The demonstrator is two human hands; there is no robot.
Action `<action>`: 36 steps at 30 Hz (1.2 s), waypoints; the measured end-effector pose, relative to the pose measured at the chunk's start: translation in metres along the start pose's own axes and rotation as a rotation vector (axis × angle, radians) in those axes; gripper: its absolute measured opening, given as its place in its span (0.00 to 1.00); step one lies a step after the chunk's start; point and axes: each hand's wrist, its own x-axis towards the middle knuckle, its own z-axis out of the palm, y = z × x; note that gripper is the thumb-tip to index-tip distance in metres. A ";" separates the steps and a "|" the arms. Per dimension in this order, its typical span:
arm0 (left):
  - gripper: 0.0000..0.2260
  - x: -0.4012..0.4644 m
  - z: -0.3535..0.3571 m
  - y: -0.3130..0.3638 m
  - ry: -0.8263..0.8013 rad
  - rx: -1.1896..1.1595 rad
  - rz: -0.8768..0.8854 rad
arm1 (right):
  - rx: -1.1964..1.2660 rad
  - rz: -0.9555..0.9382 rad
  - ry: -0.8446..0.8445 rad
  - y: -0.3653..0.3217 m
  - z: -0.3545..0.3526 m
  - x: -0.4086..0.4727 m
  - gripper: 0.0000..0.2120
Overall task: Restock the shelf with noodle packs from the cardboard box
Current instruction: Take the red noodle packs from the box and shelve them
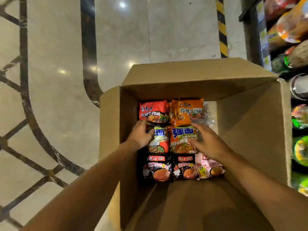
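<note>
Cardboard box (250,124) | left hand (140,135), right hand (208,142) loosely flank middle-row noodle packs (182,139) | grip closure unclear

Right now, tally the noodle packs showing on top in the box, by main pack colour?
Top layer in the cardboard box, as far as visible:
Red pack: 1
Orange pack: 1
Orange-and-green packs: 2
Black packs: 2
Pink pack: 1
Total: 7
A sliver of another orange pack edge shows beside the orange one; not counted.
</note>
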 end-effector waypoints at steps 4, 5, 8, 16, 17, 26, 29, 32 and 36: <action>0.32 0.059 0.015 -0.002 0.078 -0.082 -0.144 | -0.001 0.037 -0.050 0.019 0.027 0.039 0.31; 0.33 0.074 0.019 -0.003 0.096 -0.101 -0.176 | 0.001 0.036 -0.059 0.023 0.035 0.047 0.31; 0.39 0.111 0.030 -0.007 0.075 -0.144 -0.336 | -0.005 0.033 -0.088 0.036 0.050 0.067 0.31; 0.50 0.161 0.051 -0.001 0.255 -0.138 -0.560 | -0.041 0.060 -0.095 0.055 0.065 0.096 0.31; 0.50 0.164 0.053 -0.001 0.265 -0.122 -0.583 | -0.040 0.066 -0.095 0.057 0.066 0.099 0.31; 0.41 0.144 0.064 -0.008 0.427 -0.360 -0.439 | 0.123 0.039 0.078 0.054 0.074 0.097 0.27; 0.27 0.113 0.060 -0.007 0.462 -0.554 -0.398 | 0.173 0.051 0.098 0.043 0.072 0.092 0.27; 0.24 0.079 0.054 -0.007 0.512 -0.540 -0.402 | 0.233 0.117 0.120 0.029 0.074 0.100 0.27; 0.13 0.050 0.053 -0.024 0.464 -0.440 -0.382 | 0.398 0.234 0.090 0.007 0.086 0.126 0.29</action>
